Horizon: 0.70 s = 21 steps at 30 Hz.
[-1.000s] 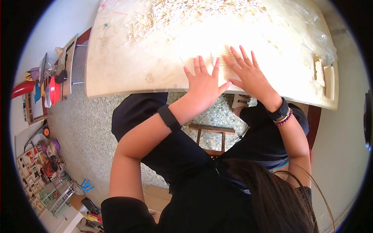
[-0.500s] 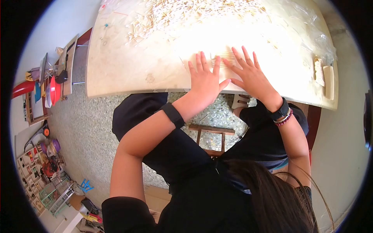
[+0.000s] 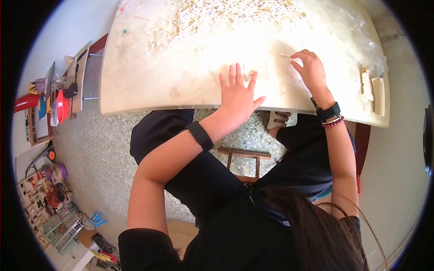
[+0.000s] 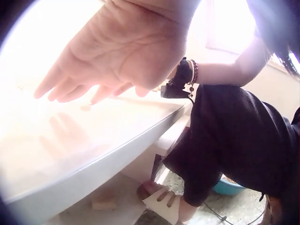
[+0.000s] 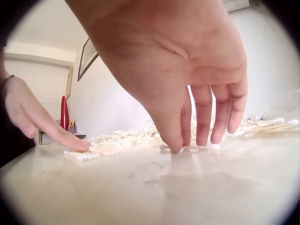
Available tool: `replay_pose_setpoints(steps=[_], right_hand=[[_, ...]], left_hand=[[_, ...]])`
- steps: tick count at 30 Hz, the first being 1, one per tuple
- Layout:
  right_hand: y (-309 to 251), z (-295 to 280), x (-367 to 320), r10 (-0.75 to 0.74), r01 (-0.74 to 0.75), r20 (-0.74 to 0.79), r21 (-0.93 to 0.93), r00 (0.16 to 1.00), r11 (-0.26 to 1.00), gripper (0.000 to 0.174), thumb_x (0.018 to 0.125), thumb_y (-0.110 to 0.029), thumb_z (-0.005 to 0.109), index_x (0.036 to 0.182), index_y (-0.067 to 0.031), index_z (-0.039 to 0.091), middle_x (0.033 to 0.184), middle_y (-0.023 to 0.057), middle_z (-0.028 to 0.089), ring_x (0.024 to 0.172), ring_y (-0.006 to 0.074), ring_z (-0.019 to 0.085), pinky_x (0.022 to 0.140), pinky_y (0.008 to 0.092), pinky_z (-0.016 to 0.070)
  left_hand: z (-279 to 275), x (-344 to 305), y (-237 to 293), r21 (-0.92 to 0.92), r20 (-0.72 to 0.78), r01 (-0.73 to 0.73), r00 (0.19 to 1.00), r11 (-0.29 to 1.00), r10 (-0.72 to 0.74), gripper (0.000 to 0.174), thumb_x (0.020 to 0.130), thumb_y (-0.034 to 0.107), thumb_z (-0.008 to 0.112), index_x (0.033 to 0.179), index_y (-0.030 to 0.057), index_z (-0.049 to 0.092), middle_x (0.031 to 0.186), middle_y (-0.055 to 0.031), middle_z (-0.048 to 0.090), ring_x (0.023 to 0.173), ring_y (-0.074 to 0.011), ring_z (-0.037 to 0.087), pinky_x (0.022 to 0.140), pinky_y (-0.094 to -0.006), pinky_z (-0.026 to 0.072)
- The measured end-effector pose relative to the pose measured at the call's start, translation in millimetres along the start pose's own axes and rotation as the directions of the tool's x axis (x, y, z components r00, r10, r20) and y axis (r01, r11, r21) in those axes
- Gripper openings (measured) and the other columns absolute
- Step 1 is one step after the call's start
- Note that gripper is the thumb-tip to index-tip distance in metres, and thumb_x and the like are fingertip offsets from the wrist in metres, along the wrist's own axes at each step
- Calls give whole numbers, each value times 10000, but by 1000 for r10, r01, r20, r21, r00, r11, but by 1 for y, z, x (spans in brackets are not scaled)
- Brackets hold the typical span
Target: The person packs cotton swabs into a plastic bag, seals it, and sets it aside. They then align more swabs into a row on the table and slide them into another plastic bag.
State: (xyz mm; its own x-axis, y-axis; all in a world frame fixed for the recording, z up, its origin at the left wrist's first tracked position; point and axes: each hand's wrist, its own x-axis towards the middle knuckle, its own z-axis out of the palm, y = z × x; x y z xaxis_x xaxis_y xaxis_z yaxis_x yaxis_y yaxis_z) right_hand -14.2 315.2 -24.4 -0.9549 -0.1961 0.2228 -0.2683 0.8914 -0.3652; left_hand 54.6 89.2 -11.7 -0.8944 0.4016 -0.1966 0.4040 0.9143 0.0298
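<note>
A cotton swab (image 5: 214, 146) lies between the thumb and fingertips of my right hand (image 3: 312, 74), which pinches it close over the tabletop. Its white tip pokes out past the fingers in the head view. My left hand (image 3: 238, 97) is spread, palm down, fingers straight. In the right wrist view its fingertip meets a small row of cotton swabs (image 5: 86, 156) laid side by side. That row shows only faintly in the head view, washed out by glare. From the left wrist view, the left palm (image 4: 122, 51) hovers above the table surface.
A large loose pile of cotton swabs (image 3: 235, 16) covers the far part of the table (image 3: 135, 90). Clear plastic wrap (image 3: 373, 49) lies along the right side, near two pale blocks (image 3: 379, 95). A wooden stool (image 3: 244, 153) stands below, between the knees.
My right hand has left the row beside the left hand, moved right, and now pinches a cotton swab. The left hand slid slightly forward and right, staying spread.
</note>
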Motion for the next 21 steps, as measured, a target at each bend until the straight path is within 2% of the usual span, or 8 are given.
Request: replay_pose_setpoints(steps=[5, 8, 10, 11, 13, 14, 17, 21], right_hand=[[1, 0, 7, 134, -140, 77, 84, 988, 987, 67, 757, -108, 619, 813, -73, 630, 794, 76, 603, 795, 247, 574, 721, 359, 464], [1, -2, 8, 36, -37, 55, 17, 998, 999, 64, 758, -107, 614, 797, -57, 613, 761, 81, 597, 777, 246, 569, 704, 343, 464], [-9, -3, 10, -122, 114, 42, 151, 992, 982, 63, 762, -96, 603, 800, -46, 603, 761, 86, 590, 766, 242, 563, 696, 339, 462], [-16, -2, 10, -125, 117, 43, 152, 991, 981, 63, 762, -96, 603, 800, -46, 603, 761, 86, 590, 766, 242, 563, 696, 339, 462], [-36, -3, 7, -244, 203, 103, 307, 964, 930, 57, 764, -83, 591, 798, -37, 596, 763, 89, 585, 766, 242, 563, 696, 341, 461], [-43, -2, 7, -320, 268, 129, 311, 938, 912, 66, 761, -42, 601, 823, -18, 597, 778, 91, 576, 757, 230, 556, 704, 319, 458], [-53, 10, 5, -446, 406, 110, 268, 888, 874, 83, 739, -41, 614, 814, -10, 600, 771, 92, 571, 748, 242, 543, 707, 327, 455], [-57, 17, 4, -466, 427, 109, 261, 878, 866, 83, 724, -35, 618, 800, -5, 602, 758, 94, 562, 746, 259, 529, 707, 344, 451]], left_hand=[[-23, 10, -21, -123, 114, 90, 991, 988, -76, 723, 877, 577, 338, 1426, 144, 156, 1410, -290, 181, 1327, -434, 126, 1031, -570, 175], [-44, 19, -46, -135, 90, 191, 979, 972, -180, 737, 878, 585, 324, 1432, 155, 98, 1419, -275, 174, 1326, -435, 121, 1038, -567, 172], [-49, 21, -54, -109, 38, 240, 971, 965, -237, 726, 882, 572, 327, 1432, 157, 99, 1419, -273, 174, 1324, -432, 140, 1040, -563, 173], [-48, 21, -54, -109, 38, 243, 970, 964, -240, 726, 882, 572, 327, 1432, 157, 99, 1419, -273, 174, 1324, -432, 140, 1040, -563, 173], [-43, 19, -48, -52, 52, 178, 983, 983, -176, 728, 882, 545, 364, 1433, 158, 87, 1420, -272, 171, 1322, -429, 151, 1039, -563, 176], [-40, 17, -45, -53, 55, 181, 983, 982, -178, 728, 882, 545, 364, 1433, 158, 87, 1420, -272, 171, 1322, -429, 151, 1039, -563, 176], [-32, 8, -33, -97, 127, 23, 992, 995, -10, 736, 880, 515, 405, 1434, 163, 73, 1424, -271, 155, 1325, -424, 148, 1038, -565, 176], [-19, 2, -26, -85, 166, -65, 983, 994, 78, 740, 878, 492, 432, 1434, 158, 75, 1436, -263, 108, 1336, -414, 109, 1038, -570, 170]])
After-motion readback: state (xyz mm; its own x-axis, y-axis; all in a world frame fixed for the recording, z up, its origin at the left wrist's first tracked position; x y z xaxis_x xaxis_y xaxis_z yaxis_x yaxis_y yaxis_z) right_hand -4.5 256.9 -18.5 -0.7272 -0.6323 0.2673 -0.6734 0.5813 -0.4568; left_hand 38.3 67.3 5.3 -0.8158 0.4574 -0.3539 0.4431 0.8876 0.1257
